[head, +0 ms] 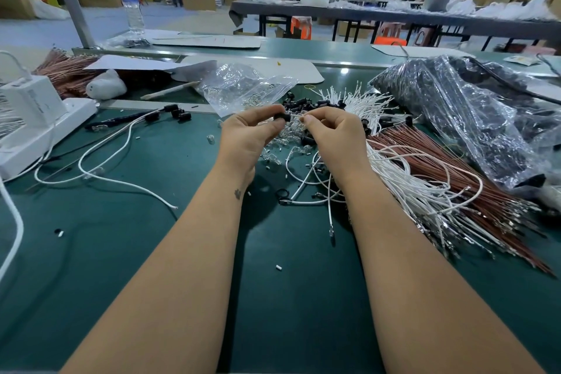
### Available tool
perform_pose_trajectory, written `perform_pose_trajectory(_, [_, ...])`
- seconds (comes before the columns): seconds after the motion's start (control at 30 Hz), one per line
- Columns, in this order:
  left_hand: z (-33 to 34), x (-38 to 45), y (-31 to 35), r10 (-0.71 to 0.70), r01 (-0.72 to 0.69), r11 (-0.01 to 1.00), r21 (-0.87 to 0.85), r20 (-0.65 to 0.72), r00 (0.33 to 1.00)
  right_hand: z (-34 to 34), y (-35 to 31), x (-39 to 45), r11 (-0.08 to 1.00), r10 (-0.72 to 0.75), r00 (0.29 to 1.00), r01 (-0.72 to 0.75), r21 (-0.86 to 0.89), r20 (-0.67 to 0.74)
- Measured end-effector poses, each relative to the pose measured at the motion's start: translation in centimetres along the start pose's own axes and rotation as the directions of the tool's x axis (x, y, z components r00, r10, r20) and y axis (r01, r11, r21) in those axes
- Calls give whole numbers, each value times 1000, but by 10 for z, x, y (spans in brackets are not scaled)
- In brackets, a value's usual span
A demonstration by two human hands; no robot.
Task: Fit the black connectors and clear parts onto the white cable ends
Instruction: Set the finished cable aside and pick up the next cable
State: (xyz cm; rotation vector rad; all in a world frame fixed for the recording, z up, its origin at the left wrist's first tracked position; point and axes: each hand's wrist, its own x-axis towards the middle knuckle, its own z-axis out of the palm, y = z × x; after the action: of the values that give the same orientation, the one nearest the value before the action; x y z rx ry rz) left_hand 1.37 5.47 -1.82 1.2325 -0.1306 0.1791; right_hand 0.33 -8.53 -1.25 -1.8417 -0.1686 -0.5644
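Note:
My left hand pinches a small black connector between thumb and fingers. My right hand pinches the end of a white cable that points into the connector. Both hands are raised just above the green table, over a scatter of clear parts and loose black connectors. A bundle of white cables fans out to the right of my right hand. The part of the cable inside my right fist is hidden.
A clear bag of small parts lies behind the hands. A large plastic bag of black parts fills the right side, with brown wires in front of it. White boxes stand at left, with finished cables beside them.

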Motion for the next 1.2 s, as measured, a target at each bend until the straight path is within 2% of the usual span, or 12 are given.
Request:
perform_pose_trajectory(0.3, [1,3,-5,15,-14,999,44,-30,999,4,4,3,990,-39,999,43,-136,28])
perform_pose_trajectory(0.47, [2,1,-5,-23,22,998,50,30,999,4,2,1,979,-104,993,111,-172,49])
perform_pose_trajectory(0.57, [3,1,-5,-59,59,998,-5,40,997,5,2,1,968,-129,991,133,-211,30])
perform_pose_trajectory(0.67, [3,1,-5,-23,23,1000,2,31,999,6,2,-1,954,-152,988,157,-256,41])
perform_pose_trajectory(0.83, [6,-2,1,48,-47,991,126,2,999,10,0,-2,867,-174,955,265,-422,241])
perform_pose_trajectory(0.93, [1,-1,5,111,-95,987,131,-118,987,3,0,1,748,-226,958,285,-599,174])
perform_pose_trajectory(1.0, [-8,4,9,174,-131,981,142,-356,918,-6,3,5,672,-270,961,229,-704,54])
perform_pose_trajectory(1.07, [-21,10,13,201,-138,979,149,-621,758,-14,6,7,647,-269,961,131,-751,-63])
perform_pose_trajectory(1.1, [-25,12,14,208,-139,978,155,-692,691,-16,7,8,635,-249,964,93,-767,-89])
perform_pose_trajectory(1.13, [-27,13,14,237,-131,971,201,-716,657,-16,8,7,622,-227,970,72,-779,-91])
perform_pose_trajectory(1.17, [-28,12,12,308,-81,938,338,-700,644,-14,8,7,612,-210,974,68,-788,-79])
perform_pose_trajectory(1.2, [-26,10,11,420,-13,844,536,-646,638,-14,8,6,609,-206,977,79,-789,-61])
